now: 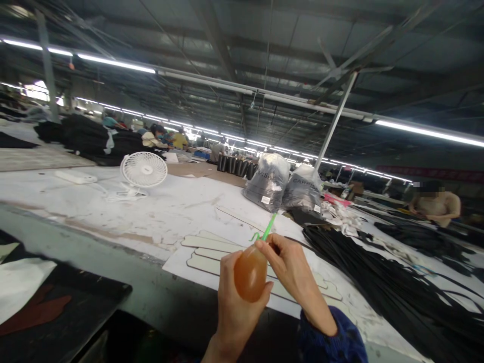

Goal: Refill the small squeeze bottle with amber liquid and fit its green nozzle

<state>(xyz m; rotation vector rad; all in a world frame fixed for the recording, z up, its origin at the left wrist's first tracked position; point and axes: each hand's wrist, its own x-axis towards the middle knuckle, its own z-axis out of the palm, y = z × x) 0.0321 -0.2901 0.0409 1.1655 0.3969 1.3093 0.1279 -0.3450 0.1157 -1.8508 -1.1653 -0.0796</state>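
A rounded, see-through container of amber liquid (250,275) is held up in front of me, over the near edge of the table. My left hand (238,302) wraps around it from the left and below, with the thumb on its lower right. At its top, my right hand (289,267) has thumb and fingers closed around the neck, where a bright green strip (269,226) sticks up with a thin curled end beside it. What exactly the right fingertips pinch is hidden. Beneath the hands lie several pale, dark-edged cut pieces (206,262) on the white table.
The white-covered table (185,201) carries a small white fan (143,171) and a white power strip (75,176). Two bulging plastic bags (267,181) stand farther back. Long black strips (351,262) pile up at right. A person (436,204) is beyond, at far right.
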